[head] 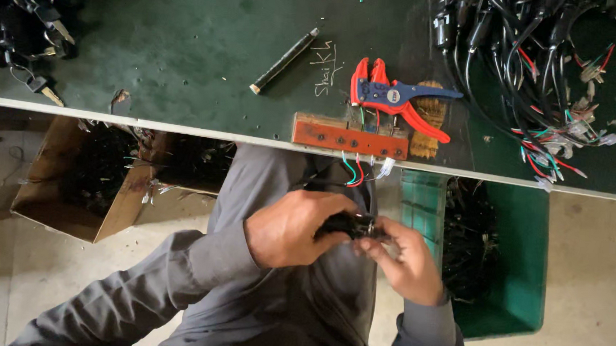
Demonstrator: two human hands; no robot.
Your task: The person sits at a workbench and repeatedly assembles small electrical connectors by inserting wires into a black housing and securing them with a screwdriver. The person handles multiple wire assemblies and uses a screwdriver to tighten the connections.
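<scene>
Over my lap, my left hand (291, 226) closes around a small black switch part (351, 225) with coloured wires (351, 170) running up from it toward the table edge. My right hand (404, 261) meets it from the right, fingertips pinching the part's end. Both sleeves are grey. The part is mostly hidden by my fingers. On the dark green table (186, 49) above lies an orange wooden block (339, 135) with holes and wire ends in it, and a red and blue wire stripper (393, 98).
A black pen-like rod (284, 61) lies on the table. Bundles of black cable harness (540, 59) fill the right side, keys and black parts (22, 23) the left corner. Below the table stand a cardboard box (98, 180) and a green crate (511, 259) with black parts.
</scene>
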